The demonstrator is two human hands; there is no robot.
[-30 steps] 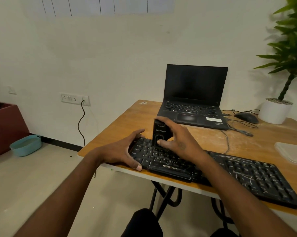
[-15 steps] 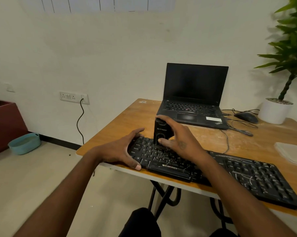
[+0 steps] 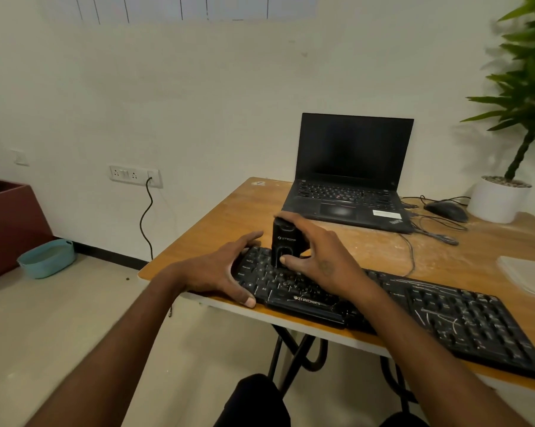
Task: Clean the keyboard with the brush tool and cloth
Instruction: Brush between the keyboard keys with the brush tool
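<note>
A long black keyboard (image 3: pixel 444 315) lies along the front edge of the wooden table (image 3: pixel 229 217), its right half streaked with white dust. My right hand (image 3: pixel 318 257) grips a black box-shaped brush tool (image 3: pixel 286 241) standing upright on the keys at the keyboard's left part. My left hand (image 3: pixel 220 269) clasps the keyboard's left end, thumb on the front edge and fingers over the back. A folded pale cloth (image 3: pixel 528 274) lies at the table's right edge.
An open black laptop (image 3: pixel 349 186) sits at the back of the table, with a mouse (image 3: pixel 446 210) and loose cables beside it. A potted plant (image 3: pixel 500 200) stands at the back right. On the floor at left are a teal basin (image 3: pixel 46 257) and a dark red box (image 3: pixel 7 223).
The tool has shifted slightly along the keys under my right hand. My left hand stays on the keyboard's left end.
</note>
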